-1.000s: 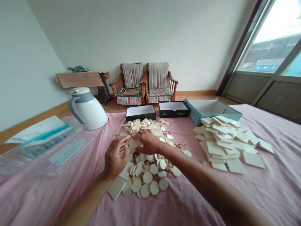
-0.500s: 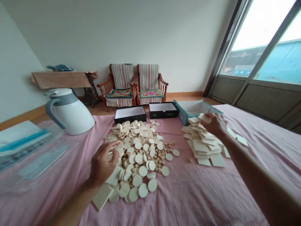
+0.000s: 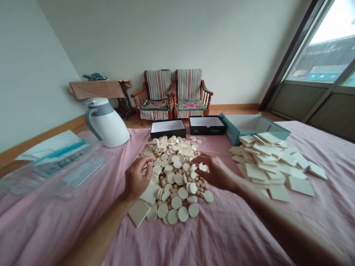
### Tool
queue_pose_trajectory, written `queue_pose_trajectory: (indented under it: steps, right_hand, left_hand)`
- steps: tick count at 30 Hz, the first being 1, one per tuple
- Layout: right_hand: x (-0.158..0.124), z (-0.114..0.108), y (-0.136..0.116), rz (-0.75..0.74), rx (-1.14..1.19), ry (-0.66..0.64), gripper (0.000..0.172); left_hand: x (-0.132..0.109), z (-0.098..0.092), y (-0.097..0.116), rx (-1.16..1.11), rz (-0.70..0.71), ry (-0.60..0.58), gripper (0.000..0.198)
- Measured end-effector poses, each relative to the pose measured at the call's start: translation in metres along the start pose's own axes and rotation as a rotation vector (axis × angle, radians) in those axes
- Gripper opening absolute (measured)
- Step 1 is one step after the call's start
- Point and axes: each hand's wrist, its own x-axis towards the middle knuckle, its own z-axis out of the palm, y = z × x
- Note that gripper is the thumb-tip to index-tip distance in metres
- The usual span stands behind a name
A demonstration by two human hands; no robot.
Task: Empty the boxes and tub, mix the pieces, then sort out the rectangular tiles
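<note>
A heap of pale round wooden discs (image 3: 176,202) lies in the middle of the pink cloth, with small wooden beads or cubes (image 3: 200,184) mixed in. At the heap's left side is my left hand (image 3: 138,177), its fingers curved and the thumb apart, holding nothing I can see. My right hand (image 3: 215,171) reaches over the heap's right side, fingers and thumb apart around some discs without a visible grip. Square wooden tiles (image 3: 139,212) lie below my left hand. Farther right, a loose stack of square tiles (image 3: 266,159) stands apart from both hands.
Two black boxes (image 3: 168,133) (image 3: 207,130) and a larger teal box (image 3: 233,135) stand open behind the piles. On the left are a white and grey jug (image 3: 113,127) and clear plastic packaging (image 3: 83,173). Two wooden armchairs (image 3: 158,94) (image 3: 189,88) stand beyond.
My right hand has moved left from the square tile stack to the disc heap. My left hand stays beside the heap. The camera view has turned slightly left.
</note>
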Motion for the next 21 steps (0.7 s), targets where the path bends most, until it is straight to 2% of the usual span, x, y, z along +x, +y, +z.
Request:
queue_pose_trajectory:
  steps: [2, 5, 12, 17, 21]
  right_hand:
    - [0.002, 0.025, -0.023, -0.091, 0.052, -0.094, 0.03]
    - [0.008, 0.051, -0.051, -0.186, 0.031, -0.184, 0.035]
    - [0.023, 0.093, -0.108, -0.286, -0.294, -0.139, 0.036]
    - [0.028, 0.11, -0.116, -0.235, -0.427, -0.095, 0.028]
    - [0.035, 0.099, -0.104, -0.166, -0.466, -0.091, 0.024]
  left_hand:
    - [0.0, 0.0, -0.001, 0.001, -0.015, 0.0, 0.02]
    - [0.0, -0.001, -0.002, 0.002, -0.032, 0.01, 0.019]
    - [0.005, -0.005, -0.012, -0.017, -0.197, 0.087, 0.02]
    - [0.006, -0.004, -0.017, -0.059, -0.239, 0.095, 0.02]
    - [0.005, -0.003, -0.016, -0.047, -0.198, 0.086, 0.018]
